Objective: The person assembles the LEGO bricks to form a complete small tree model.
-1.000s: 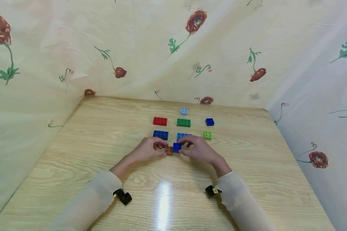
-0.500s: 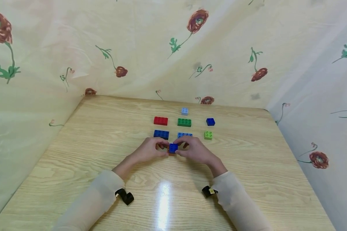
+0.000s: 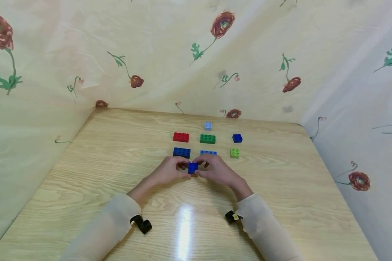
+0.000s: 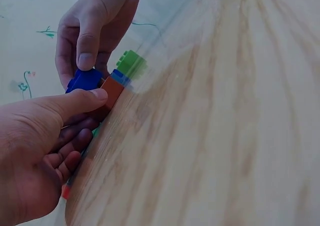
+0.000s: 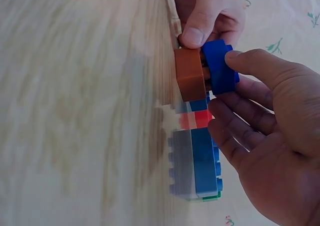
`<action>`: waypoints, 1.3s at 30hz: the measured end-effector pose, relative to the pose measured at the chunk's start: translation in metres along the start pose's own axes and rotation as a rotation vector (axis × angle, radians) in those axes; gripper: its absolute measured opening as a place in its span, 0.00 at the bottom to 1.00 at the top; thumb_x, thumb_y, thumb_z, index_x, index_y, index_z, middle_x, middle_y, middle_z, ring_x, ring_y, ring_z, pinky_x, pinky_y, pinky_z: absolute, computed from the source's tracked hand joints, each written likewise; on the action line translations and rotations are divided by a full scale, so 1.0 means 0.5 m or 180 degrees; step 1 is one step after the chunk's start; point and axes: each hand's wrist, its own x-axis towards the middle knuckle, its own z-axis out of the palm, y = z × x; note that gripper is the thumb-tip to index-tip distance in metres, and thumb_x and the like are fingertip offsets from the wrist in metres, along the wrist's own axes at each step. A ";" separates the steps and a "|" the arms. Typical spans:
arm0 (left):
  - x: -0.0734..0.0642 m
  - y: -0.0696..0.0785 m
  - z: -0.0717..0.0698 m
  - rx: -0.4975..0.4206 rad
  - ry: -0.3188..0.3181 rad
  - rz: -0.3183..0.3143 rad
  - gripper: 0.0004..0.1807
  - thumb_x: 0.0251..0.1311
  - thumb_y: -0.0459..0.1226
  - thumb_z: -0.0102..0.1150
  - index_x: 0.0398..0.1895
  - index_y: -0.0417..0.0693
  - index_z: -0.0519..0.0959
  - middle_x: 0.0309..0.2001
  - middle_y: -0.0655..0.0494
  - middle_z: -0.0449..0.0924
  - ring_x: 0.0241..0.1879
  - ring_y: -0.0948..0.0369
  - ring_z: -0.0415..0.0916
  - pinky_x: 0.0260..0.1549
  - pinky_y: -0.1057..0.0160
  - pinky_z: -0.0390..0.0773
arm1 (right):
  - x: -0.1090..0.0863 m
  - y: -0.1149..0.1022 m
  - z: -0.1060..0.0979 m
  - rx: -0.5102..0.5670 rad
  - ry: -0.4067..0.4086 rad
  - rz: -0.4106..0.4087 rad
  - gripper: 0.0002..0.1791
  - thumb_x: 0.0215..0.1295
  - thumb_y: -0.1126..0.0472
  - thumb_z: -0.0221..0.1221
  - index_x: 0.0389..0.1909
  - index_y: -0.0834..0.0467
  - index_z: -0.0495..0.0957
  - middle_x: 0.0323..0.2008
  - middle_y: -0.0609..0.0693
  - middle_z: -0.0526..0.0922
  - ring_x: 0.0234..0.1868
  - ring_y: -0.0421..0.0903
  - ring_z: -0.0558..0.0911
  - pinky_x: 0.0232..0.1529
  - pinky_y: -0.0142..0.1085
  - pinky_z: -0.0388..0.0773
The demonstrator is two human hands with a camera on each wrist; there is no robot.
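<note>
Between thumb and fingers, my right hand (image 3: 217, 169) pinches a small blue toy brick (image 3: 192, 168) studs up. It sits over an orange-brown brick (image 5: 190, 75), and in the right wrist view a narrow gap with the lower studs shows between the two, the blue one slightly tilted. My left hand (image 3: 170, 170) grips the orange-brown brick from the left, its thumb along the near side in the left wrist view. From the head, the blue brick covers most of the lower one. Just beyond my right fingers lies a light blue brick (image 3: 209, 152), partly hidden.
Behind the hands, loose bricks stand in rows on the wooden table (image 3: 117, 152): dark blue (image 3: 181, 152), red (image 3: 181, 137), green (image 3: 207, 139), lime (image 3: 234, 153), another blue (image 3: 237, 138) and pale blue (image 3: 208, 125). A flowered cloth (image 3: 170, 54) rises behind the table and at both sides.
My right hand has moved left, carrying the blue brick from beside the orange-brown brick to on top of it. The left hand has stayed nearly in place.
</note>
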 end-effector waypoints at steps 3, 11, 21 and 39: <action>-0.003 -0.002 0.002 -0.0030 -0.0014 -0.0010 0.26 0.56 0.43 0.78 0.57 0.47 0.84 0.46 0.56 0.86 0.44 0.62 0.79 0.46 0.64 0.81 | -0.002 -0.001 0.004 0.0020 -0.0010 0.0038 0.17 0.68 0.60 0.68 0.56 0.56 0.83 0.51 0.50 0.85 0.50 0.49 0.83 0.53 0.43 0.84; -0.006 -0.003 0.004 -0.0002 0.0010 0.0048 0.24 0.57 0.42 0.77 0.57 0.47 0.84 0.47 0.56 0.86 0.45 0.61 0.80 0.48 0.62 0.82 | -0.006 0.014 0.012 0.0187 0.0043 0.0042 0.16 0.68 0.61 0.68 0.56 0.55 0.83 0.49 0.50 0.85 0.50 0.48 0.85 0.54 0.42 0.85; -0.002 -0.006 0.002 0.0029 0.0015 0.0051 0.21 0.58 0.42 0.76 0.54 0.49 0.85 0.48 0.57 0.86 0.44 0.63 0.80 0.49 0.61 0.83 | -0.007 0.027 0.014 0.0315 0.0009 0.0034 0.17 0.70 0.61 0.66 0.57 0.55 0.82 0.51 0.51 0.84 0.50 0.47 0.86 0.54 0.41 0.86; -0.009 -0.006 0.005 -0.0461 0.0215 0.0270 0.15 0.65 0.43 0.70 0.54 0.57 0.84 0.48 0.59 0.86 0.47 0.61 0.81 0.45 0.63 0.81 | -0.006 0.024 0.009 0.0260 0.0017 0.0020 0.17 0.68 0.61 0.68 0.57 0.55 0.84 0.50 0.49 0.85 0.50 0.46 0.86 0.53 0.39 0.86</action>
